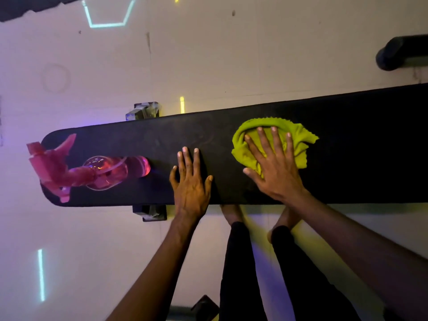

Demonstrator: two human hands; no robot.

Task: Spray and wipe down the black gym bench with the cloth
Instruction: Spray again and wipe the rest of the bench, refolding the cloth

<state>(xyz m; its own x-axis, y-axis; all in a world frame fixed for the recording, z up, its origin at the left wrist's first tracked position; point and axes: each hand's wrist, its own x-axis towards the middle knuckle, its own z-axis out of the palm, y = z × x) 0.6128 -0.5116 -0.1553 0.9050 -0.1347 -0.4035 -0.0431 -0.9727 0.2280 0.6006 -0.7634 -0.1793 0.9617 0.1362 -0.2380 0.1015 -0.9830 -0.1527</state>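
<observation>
Head view: black gym bench (347, 144) runs left to right across the frame, over a pale floor (208, 54). Right hand (275, 167) flat, fingers spread, palm pressing a bunched yellow-green cloth (298, 137) onto the pad, right of centre. Left hand (191, 179) open, empty, flat on the near edge of the pad, left of the cloth. Pink spray bottle (92, 169) lies on its side at the bench's left end, apart from both hands.
</observation>
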